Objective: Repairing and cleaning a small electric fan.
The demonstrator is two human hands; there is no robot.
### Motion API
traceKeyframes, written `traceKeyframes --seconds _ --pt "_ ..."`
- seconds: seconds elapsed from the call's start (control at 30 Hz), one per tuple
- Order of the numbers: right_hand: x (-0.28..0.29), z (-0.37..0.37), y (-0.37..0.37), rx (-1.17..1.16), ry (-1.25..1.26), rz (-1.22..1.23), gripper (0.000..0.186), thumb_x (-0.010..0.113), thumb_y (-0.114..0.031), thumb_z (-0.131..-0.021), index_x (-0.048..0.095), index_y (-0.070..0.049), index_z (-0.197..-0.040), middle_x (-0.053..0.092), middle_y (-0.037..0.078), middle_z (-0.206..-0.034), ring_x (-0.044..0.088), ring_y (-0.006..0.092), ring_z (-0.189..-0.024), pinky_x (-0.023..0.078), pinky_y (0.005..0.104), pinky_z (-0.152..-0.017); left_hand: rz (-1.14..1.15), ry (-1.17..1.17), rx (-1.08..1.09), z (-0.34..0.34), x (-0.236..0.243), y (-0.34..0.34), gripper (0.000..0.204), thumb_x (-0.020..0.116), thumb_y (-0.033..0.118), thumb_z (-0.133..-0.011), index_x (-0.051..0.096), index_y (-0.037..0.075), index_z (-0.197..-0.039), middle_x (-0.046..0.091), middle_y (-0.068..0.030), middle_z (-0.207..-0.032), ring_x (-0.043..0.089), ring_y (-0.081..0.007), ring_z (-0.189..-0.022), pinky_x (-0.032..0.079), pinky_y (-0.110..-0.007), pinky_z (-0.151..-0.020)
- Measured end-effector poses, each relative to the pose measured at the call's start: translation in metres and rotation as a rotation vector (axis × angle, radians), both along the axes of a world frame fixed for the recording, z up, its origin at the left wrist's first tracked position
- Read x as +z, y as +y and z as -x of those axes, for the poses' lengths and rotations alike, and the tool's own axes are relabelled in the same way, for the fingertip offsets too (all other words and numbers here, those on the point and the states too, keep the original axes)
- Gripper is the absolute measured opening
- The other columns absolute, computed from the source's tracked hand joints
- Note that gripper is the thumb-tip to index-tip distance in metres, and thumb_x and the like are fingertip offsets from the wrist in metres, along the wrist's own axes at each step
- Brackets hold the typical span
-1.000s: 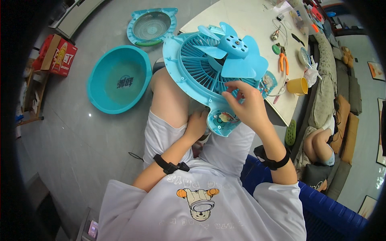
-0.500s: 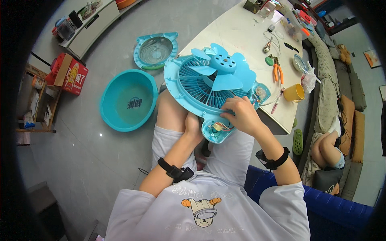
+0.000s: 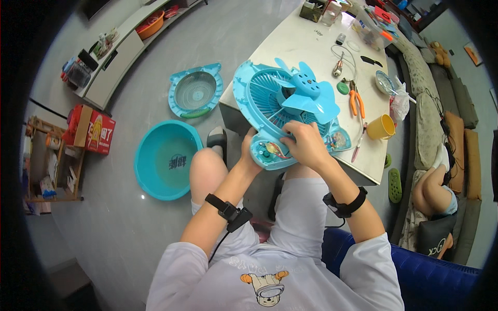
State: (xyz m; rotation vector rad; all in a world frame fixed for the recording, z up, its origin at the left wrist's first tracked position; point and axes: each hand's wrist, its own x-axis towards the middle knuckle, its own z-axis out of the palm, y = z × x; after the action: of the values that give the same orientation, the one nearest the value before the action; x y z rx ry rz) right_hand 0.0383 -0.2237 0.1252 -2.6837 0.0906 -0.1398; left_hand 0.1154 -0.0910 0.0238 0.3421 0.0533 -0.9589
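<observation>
A light-blue fan housing (image 3: pixel 244 98) with a ribbed grille and light-blue fan blades (image 3: pixel 314 96) tilts at the near left corner of the white table. My left hand (image 3: pixel 249 149) is closed round the housing's near left edge, its fingers mostly hidden behind it. My right hand (image 3: pixel 305 142) grips the near rim with thumb and fingers bent, beside a rounded pocket where red and pale wires (image 3: pixel 279 149) show. Another pocket (image 3: pixel 340 139) with small parts sits at the housing's right.
On the table lie orange-handled pliers (image 3: pixel 356 101), a screwdriver (image 3: pixel 338 67), a black knife (image 3: pixel 371 61) and a yellow cup (image 3: pixel 381 127). On the floor at left stand a teal basin (image 3: pixel 148 173) and a blue fan cover (image 3: pixel 174 98). Someone's legs (image 3: pixel 433 189) rest on the sofa.
The fan housing has moved away from my lap toward the table corner and turned slightly, with both hands still on it. The whole view has shifted a little.
</observation>
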Motion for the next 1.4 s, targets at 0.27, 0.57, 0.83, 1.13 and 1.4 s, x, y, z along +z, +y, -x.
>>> traceKeyframes --seconds 0.27,0.57,0.83,1.13,1.4 --pt "-0.021 -0.067 0.007 -0.041 0.077 -0.142 0.014 0.068 -0.017 -0.077 0.066 -0.005 -0.086 0.066 0.013 -0.082 0.062 0.0341 -0.084 0.037 0.0460 -0.079 -0.071 -0.282 0.045 -0.078 -0.059 0.018 0.032 0.041 0.028 -0.097 0.055 0.005 -0.114 0.063 -0.0131 -0.109 0.063 -0.0236 -0.099 0.053 -0.039 -0.088" --pt "-0.050 -0.076 0.008 -0.113 0.031 0.004 0.014 0.068 -0.015 -0.075 0.069 -0.006 -0.086 0.067 0.014 -0.080 0.063 0.0334 -0.081 0.038 0.0451 -0.074 -0.445 -0.213 -0.057 -0.099 0.004 0.026 0.046 0.039 0.044 -0.097 0.053 0.006 -0.120 0.062 -0.0125 -0.114 0.062 -0.0262 -0.103 0.050 -0.041 -0.091" --pt "-0.048 -0.059 -0.009 -0.151 0.066 0.090 0.015 0.068 -0.012 -0.074 0.071 -0.009 -0.089 0.069 0.011 -0.082 0.065 0.0287 -0.083 0.036 0.0417 -0.075 -0.526 -0.219 -0.171 -0.091 -0.015 0.003 0.036 0.065 0.027 -0.085 0.057 0.002 -0.109 0.064 -0.0124 -0.104 0.065 -0.0248 -0.090 0.054 -0.039 -0.082" --pt "-0.058 -0.063 -0.045 -0.211 0.026 0.087 0.015 0.069 -0.013 -0.073 0.071 -0.011 -0.087 0.070 0.009 -0.086 0.065 0.0270 -0.087 0.035 0.0429 -0.076 -0.531 -0.252 -0.095 -0.093 -0.039 -0.031 0.039 0.064 0.029 -0.086 0.055 0.003 -0.114 0.066 -0.0116 -0.106 0.065 -0.0253 -0.093 0.052 -0.039 -0.086" --pt "-0.063 -0.062 -0.040 -0.145 0.059 0.094 0.013 0.059 -0.006 -0.073 0.067 -0.012 -0.082 0.069 0.013 -0.092 0.066 0.0310 -0.089 0.038 0.0458 -0.083 -0.987 -0.336 0.165 -0.096 -0.002 0.026 0.055 0.057 0.054 -0.086 0.051 0.014 -0.124 0.062 -0.0082 -0.104 0.061 -0.0215 -0.083 0.049 -0.040 -0.076"
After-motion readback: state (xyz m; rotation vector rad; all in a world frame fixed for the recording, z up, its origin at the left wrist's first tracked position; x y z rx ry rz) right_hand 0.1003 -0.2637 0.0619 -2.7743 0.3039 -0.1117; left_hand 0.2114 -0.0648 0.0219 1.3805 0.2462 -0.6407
